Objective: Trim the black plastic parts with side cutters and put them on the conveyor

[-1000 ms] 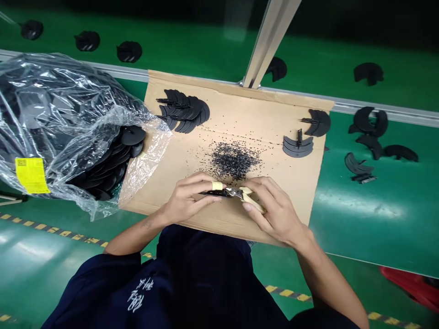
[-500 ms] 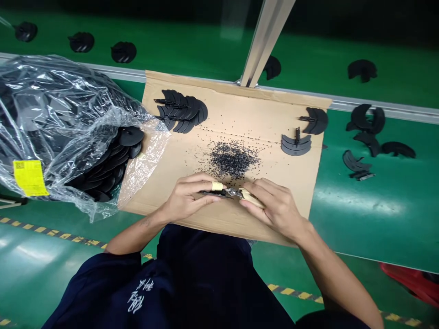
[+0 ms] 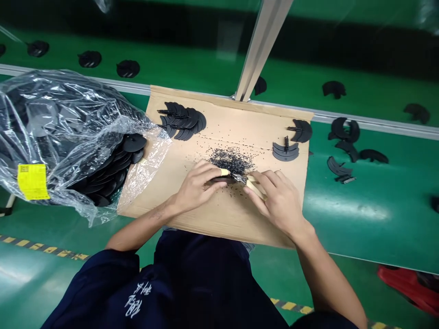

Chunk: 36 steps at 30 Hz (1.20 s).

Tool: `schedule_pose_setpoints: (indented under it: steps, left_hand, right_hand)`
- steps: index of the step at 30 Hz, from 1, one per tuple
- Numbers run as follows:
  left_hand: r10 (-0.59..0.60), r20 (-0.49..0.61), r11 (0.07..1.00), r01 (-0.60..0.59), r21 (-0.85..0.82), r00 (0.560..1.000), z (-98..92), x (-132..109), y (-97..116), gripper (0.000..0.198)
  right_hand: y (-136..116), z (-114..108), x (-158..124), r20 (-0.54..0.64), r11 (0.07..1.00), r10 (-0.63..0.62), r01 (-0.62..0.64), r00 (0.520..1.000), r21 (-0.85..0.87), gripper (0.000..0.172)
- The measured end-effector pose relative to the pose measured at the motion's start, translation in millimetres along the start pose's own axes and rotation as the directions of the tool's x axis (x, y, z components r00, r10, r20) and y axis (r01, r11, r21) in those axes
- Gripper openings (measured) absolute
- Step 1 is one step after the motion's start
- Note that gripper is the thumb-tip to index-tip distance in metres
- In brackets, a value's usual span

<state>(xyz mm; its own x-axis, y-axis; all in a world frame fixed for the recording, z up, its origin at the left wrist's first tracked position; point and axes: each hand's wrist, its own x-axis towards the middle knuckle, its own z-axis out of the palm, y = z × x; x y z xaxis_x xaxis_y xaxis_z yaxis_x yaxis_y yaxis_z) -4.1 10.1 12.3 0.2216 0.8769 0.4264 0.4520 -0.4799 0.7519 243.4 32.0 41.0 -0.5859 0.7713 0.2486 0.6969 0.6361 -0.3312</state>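
Between the thumb and fingers of my left hand (image 3: pixel 199 185) is a black plastic part (image 3: pixel 220 179), partly hidden by the fingers. One fingertip of that hand wears a pale yellow cover. My right hand (image 3: pixel 279 198) is closed around the pale yellow handles of a pair of nippers (image 3: pixel 254 186). Their metal jaws meet the right end of the black part. Just beyond both hands lies a pile of small black plastic bits (image 3: pixel 230 160), scattered over a cardboard sheet (image 3: pixel 206 219).
At left, a clear plastic bag (image 3: pixel 78 119) spills black discs (image 3: pixel 106 176). Stacked curved black parts (image 3: pixel 183 121) lie at the cardboard's back left, more curved parts (image 3: pixel 286 150) at its right. Loose black pieces (image 3: pixel 346 130) rest on the green tabletop (image 3: pixel 360 219). A metal post (image 3: pixel 260 50) rises behind.
Both hands have moved slightly forward, bringing the black part and nippers closer to the pile of bits. The nippers are angled differently. The camera view has shifted a little.
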Motion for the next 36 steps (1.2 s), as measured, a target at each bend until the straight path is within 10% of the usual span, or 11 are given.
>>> schedule_pose_setpoints:
  steps: [10, 15, 21, 27, 36]
  left_hand:
    - [-0.286, 0.034, 0.847, 0.269, -0.458, 0.958, 7.6, -9.0, -1.8, 0.028]
    - [-0.159, 0.042, 0.965, 0.164, -0.204, 0.986, -8.2, -11.6, 2.4, 0.025]
    - [0.078, 0.192, 0.992, -0.095, 0.081, 0.978, -23.8, -17.0, 8.1, 0.033]
    - [0.008, 0.093, 0.996, 0.001, -0.094, 0.996, -16.9, -22.5, 10.6, 0.021]
    - [-0.210, 0.015, 0.898, 0.199, -0.392, 0.978, -9.1, -24.5, 14.6, 0.019]
  right_hand:
    - [-24.4, 24.2, 2.4, -0.016, 0.734, 0.334, -0.250, 0.942, 0.632, 0.024]
    - [-35.9, 14.1, 12.0, -0.192, 0.903, -0.046, 0.123, 0.980, 0.413, 0.010]
    - [-48.5, -0.8, 5.6, -0.112, 0.927, -0.374, 0.370, 0.920, -0.058, 0.022]
    - [-30.2, -3.5, -2.6, -0.158, 0.904, -0.205, 0.249, 0.966, 0.347, 0.028]
    - [-6.3, 11.3, 0.8, -0.054, 0.937, -0.139, 0.149, 0.989, 0.315, 0.022]
